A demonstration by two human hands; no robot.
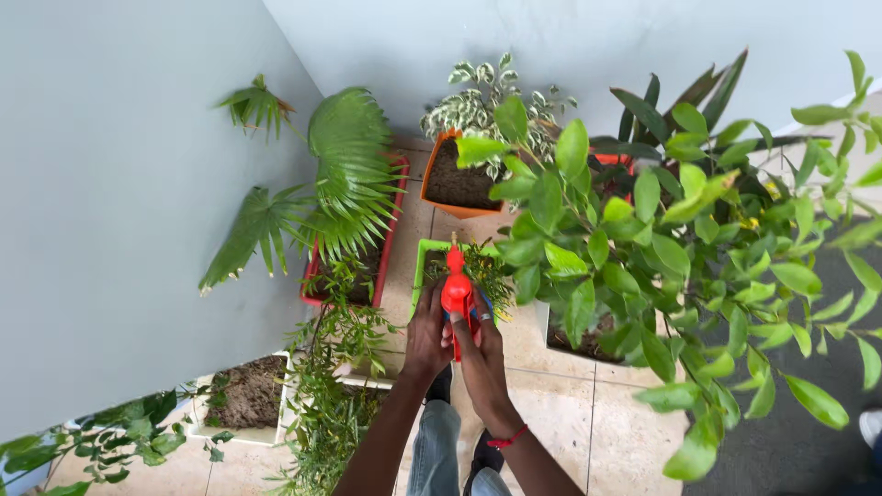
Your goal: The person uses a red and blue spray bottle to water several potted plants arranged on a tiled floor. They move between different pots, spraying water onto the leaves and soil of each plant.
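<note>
We hold a red spray bottle point(457, 292) in both hands, left hand point(428, 335) and right hand point(480, 354) wrapped tight, nozzle aimed over the green planter point(424, 262) directly beyond it, presumably for steadiness.

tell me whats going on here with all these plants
A person stands over a cluster of potted plants on a tiled floor in a corner. Both hands, the left hand and the right hand, hold a red spray bottle, its nozzle aimed at the small plant in the green pot. An orange pot and a red planter stand beyond it.
</note>
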